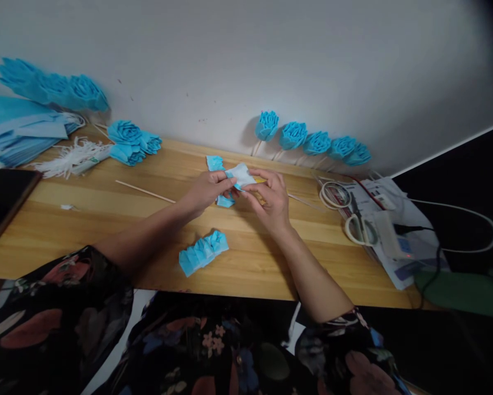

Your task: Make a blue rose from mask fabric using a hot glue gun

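Observation:
My left hand (pixel 207 189) and my right hand (pixel 271 197) meet over the middle of the wooden table (pixel 106 219). Both pinch a small piece of blue and white mask fabric (pixel 240 174) between thumb and fingers. A yellowish thing shows under my right fingers, too hidden to name. Another blue scrap (pixel 214 162) lies just behind the hands, and one more (pixel 225 201) sits under my left hand. A pleated blue strip (pixel 203 252) lies on the table nearer to me.
Blue fabric roses on sticks (pixel 312 140) lean on the wall. More roses (pixel 133 141), white ear loops (pixel 71 156) and stacked blue masks (pixel 16 131) lie far left. A thin stick (pixel 143 191), a dark phone (pixel 3 200), scissors (pixel 359 227) and a glue gun (pixel 388 230) are nearby.

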`<state>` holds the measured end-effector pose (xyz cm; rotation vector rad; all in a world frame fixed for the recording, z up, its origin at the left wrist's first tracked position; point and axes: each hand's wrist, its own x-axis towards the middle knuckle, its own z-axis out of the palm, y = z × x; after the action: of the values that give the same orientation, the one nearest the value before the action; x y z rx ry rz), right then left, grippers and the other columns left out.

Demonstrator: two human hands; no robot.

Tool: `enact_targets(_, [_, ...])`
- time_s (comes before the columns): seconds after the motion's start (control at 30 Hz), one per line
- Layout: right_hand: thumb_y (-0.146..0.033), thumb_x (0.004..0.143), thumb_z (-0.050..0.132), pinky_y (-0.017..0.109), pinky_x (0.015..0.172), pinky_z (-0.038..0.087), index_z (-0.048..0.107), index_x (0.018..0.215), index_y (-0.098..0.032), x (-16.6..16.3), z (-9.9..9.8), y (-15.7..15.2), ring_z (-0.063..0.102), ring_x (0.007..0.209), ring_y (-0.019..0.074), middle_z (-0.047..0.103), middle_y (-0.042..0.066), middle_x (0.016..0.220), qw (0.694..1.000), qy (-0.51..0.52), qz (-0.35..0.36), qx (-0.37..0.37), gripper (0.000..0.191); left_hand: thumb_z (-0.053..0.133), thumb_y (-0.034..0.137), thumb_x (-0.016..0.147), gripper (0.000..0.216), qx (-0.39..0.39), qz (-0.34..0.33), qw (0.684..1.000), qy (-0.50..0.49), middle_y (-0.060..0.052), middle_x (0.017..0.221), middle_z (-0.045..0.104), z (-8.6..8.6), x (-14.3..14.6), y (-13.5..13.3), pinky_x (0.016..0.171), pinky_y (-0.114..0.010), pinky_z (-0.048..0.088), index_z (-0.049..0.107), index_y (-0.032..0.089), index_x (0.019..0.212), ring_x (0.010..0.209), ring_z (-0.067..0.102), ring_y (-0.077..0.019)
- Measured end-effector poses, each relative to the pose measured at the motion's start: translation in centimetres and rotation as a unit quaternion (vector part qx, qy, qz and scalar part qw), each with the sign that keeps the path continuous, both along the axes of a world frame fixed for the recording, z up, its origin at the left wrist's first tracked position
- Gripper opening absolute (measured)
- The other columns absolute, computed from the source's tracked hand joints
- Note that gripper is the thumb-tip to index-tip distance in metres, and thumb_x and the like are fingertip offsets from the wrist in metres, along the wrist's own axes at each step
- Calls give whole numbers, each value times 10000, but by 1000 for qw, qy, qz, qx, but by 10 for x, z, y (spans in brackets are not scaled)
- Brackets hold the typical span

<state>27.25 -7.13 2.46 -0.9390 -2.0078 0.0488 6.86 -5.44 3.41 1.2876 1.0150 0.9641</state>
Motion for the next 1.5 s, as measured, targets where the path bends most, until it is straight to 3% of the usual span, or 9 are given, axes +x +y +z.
enact_targets(0.2, [-315,955,731,558,1097,493,776,935,-302,-2,-1,-1,656,1235,287,736,55,1309,997,49,1,-66,50,713,333,887,210,60,0,998,20,-23,793,758,3,0,-1,708,-257,538,737,150,988,738,703,-150])
enact_targets(0.4, [-459,904,756,424,961,560,766,877,-253,-8,-6,0,686,1196,263,749,93,1248,954,198,14,-224,208,684,271,886,456,79,0,997,12,-40,902,786,2,3,-3,751,-277,568,682,118,1315,755,734,-163])
enact_targets(0.5, [-516,858,784,370,892,555,742,839,-239,-11,-4,0,710,1089,237,777,80,1148,924,260,32,-280,281,688,270,893,509,80,-5,997,23,-38,867,785,0,3,-3,768,-285,572,655,118,1377,775,752,-176])
enact_targets(0.63, [-555,827,806,320,776,531,720,850,-233,-12,-1,-2,657,798,168,759,21,887,898,281,38,-337,334,694,275,898,518,82,-4,996,34,-27,822,778,-3,2,-3,759,-282,567,654,136,1395,777,758,-178])
enact_targets(0.77, [-547,805,826,303,733,514,700,905,-236,-12,-1,-2,628,743,150,724,-4,825,890,297,41,-344,350,694,287,897,489,85,-5,996,39,-27,823,777,-4,2,-2,741,-279,559,669,146,1364,777,757,-178])
enact_targets(0.9, [-528,823,806,320,715,526,686,1178,-263,-12,-4,0,652,750,168,703,-17,806,894,294,40,-337,459,710,353,890,446,77,-23,996,27,-26,835,770,1,2,-3,740,-289,564,682,152,1287,766,743,-174])
enact_targets(1.0, [-504,845,792,329,704,529,670,1296,-268,-10,-7,2,641,734,168,701,-15,815,899,291,39,-326,523,736,441,873,380,64,-44,997,28,-31,794,751,4,1,-2,676,-275,532,691,153,1118,703,701,-156])
enact_targets(1.23, [-481,818,808,356,777,573,711,1255,-268,-11,-5,2,687,855,195,760,18,934,890,306,43,-334,496,779,398,807,293,32,-56,998,26,-19,712,699,1,1,0,640,-253,488,598,177,741,626,608,-110])
enact_targets(1.5, [-543,754,846,322,721,561,722,1083,-249,-14,-2,0,658,795,177,759,10,900,871,308,70,-378,458,772,412,800,270,36,-9,999,-13,-8,718,699,5,1,-2,677,-264,509,636,180,786,646,606,-118])
